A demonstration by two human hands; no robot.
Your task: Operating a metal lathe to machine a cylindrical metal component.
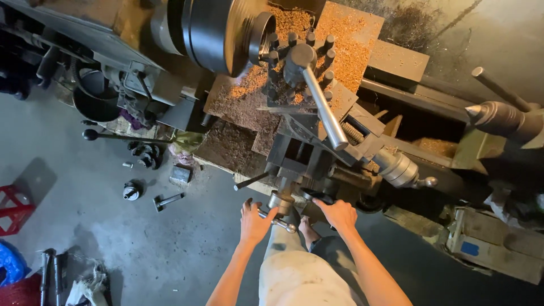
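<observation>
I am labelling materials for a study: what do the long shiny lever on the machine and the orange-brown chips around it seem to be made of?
The long shiny cylindrical lever looks like polished bare steel: smooth, silver-grey, with a bright highlight along it. The orange-brown chips look like copper or brass turnings, perhaps only rusty steel: warm metallic colour, fine loose grain.

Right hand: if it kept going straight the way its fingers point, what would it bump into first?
Probably the dark handwheel that the right hand already rests on, then the lathe carriage behind it; depth is hard to judge.

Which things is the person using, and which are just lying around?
In use: left hand on crank handle; right hand on handwheel; lathe.
Lying about: red stool, floor parts, bucket.
</observation>
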